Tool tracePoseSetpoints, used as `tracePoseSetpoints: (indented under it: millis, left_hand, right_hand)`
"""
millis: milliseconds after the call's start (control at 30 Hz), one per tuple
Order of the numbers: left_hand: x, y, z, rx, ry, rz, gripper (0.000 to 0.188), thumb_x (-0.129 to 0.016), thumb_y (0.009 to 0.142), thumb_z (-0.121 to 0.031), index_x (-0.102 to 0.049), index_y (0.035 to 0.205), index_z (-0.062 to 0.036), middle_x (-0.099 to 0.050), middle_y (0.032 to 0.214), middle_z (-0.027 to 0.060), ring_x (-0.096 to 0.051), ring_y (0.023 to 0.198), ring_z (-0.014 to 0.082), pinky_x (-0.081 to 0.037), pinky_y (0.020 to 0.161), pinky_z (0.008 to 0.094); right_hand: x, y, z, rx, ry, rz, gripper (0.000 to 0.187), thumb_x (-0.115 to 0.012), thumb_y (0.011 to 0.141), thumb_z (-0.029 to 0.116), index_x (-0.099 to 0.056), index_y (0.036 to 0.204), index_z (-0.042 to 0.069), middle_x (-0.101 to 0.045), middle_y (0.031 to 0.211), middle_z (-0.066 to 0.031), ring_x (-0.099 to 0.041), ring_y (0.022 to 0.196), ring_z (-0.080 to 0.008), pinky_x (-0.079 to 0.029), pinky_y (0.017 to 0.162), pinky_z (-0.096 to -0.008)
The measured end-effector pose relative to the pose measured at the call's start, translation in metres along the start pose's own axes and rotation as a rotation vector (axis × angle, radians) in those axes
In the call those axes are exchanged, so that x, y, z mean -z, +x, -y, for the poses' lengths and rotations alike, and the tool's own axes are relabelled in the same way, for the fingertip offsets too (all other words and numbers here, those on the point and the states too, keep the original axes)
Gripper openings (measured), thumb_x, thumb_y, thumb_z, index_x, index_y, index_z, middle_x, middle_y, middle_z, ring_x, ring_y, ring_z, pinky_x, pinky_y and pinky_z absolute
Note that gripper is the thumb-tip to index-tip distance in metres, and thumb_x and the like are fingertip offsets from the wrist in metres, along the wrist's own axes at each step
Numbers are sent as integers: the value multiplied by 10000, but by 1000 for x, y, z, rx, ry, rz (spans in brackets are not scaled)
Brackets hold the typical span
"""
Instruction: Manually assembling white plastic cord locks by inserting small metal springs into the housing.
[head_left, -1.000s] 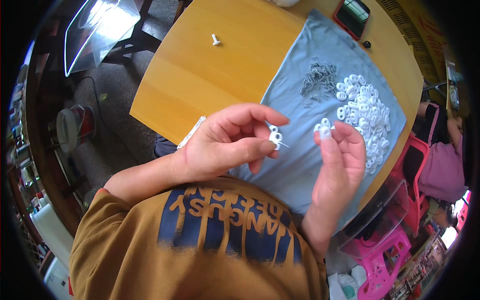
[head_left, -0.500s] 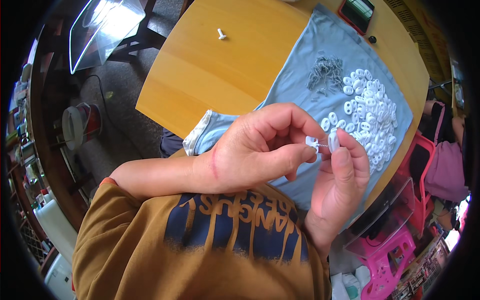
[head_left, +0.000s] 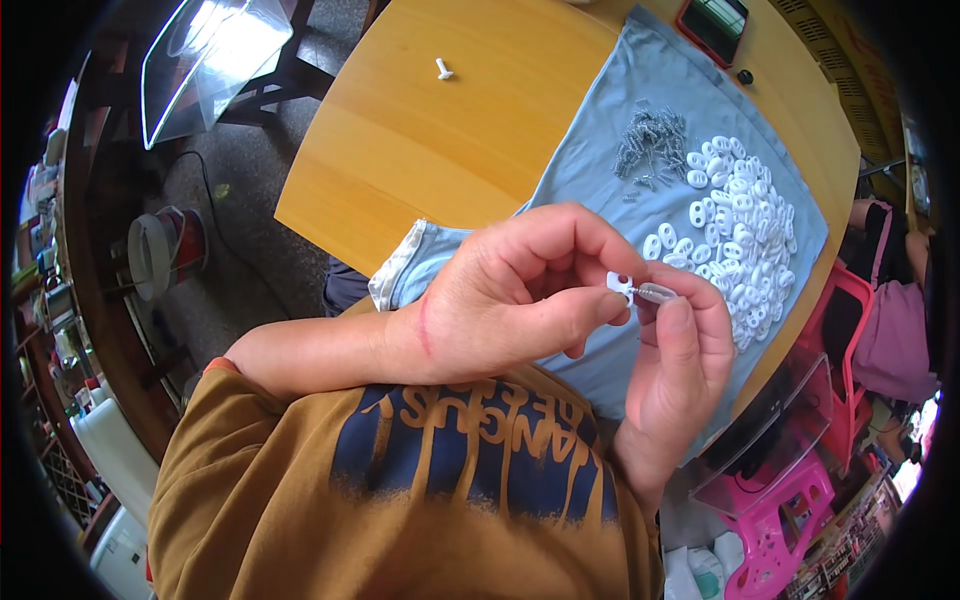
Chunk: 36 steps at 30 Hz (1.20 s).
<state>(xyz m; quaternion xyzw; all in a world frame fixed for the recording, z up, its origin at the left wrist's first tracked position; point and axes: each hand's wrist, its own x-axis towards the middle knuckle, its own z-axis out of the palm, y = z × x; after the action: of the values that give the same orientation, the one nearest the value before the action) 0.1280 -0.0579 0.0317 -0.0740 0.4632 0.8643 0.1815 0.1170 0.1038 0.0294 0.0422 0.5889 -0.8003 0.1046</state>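
Note:
My left hand (head_left: 520, 295) pinches a small white plastic piece with a hole (head_left: 618, 284) between thumb and forefinger. Facing it, my right hand (head_left: 690, 350) grips a white oval piece (head_left: 658, 293), which looks like a cord-lock shell, by thumb and fingertips. A thin metal spring (head_left: 641, 291) bridges the two pieces. Just beyond my fingers, a heap of white oval two-hole pieces (head_left: 745, 215) lies on a light blue cloth (head_left: 580, 165). A tangle of small metal springs (head_left: 648, 143) sits farther back on that cloth.
A wooden table (head_left: 420, 150) carries the cloth, with one white plastic piece (head_left: 444, 69) at its far left. A phone (head_left: 712, 28) and a small black round object (head_left: 744, 77) lie at the far right. A pink plastic stool (head_left: 785, 530) stands at lower right.
The oval piece in my right hand has tilted from upright to nearly flat, closer to the left-hand piece. Less of the spring shows between them. Both hands keep their grips.

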Motion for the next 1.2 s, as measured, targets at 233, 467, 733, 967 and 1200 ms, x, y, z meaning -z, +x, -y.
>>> tracePoseSetpoints:
  millis: [233,467,733,967,1200]
  left_hand:
    - [-1,2,5,13,42,36,201,-573,830,14,-535,1027,7,-601,791,41,-556,613,52,-449,543,164]
    - [-2,2,6,17,76,41,202,-572,833,9,-541,1032,8,-593,788,34,-556,618,48,-451,547,165]
    - [-2,3,6,43,78,33,197,-577,833,-1,-543,1027,2,-596,789,32,-552,626,43,-454,551,166]
    - [0,4,8,44,78,30,194,-582,832,-4,-544,1022,3,-604,800,36,-551,630,43,-456,558,166]
    - [1,3,14,0,111,33,200,-587,830,-5,-542,1024,5,-575,794,19,-540,638,40,-452,566,163]
  right_hand:
    - [7,-3,-3,-24,-26,17,278,-523,886,171,-541,1073,-34,-587,933,-76,-528,800,-116,-435,712,-256]
    - [5,-3,-6,13,-45,-26,293,-531,883,179,-525,1090,-29,-571,883,-46,-521,761,-103,-426,699,-242]
    - [1,-3,-2,49,-51,-5,229,-576,858,162,-538,997,-15,-559,832,-33,-508,736,-99,-412,706,-238]
    - [2,-4,-3,100,-106,-6,218,-574,857,142,-550,993,-26,-564,870,-49,-511,773,-107,-407,728,-234]
    - [8,3,-6,494,-608,98,160,-601,813,19,-599,967,-24,-582,802,-80,-514,673,-126,-409,596,-221]
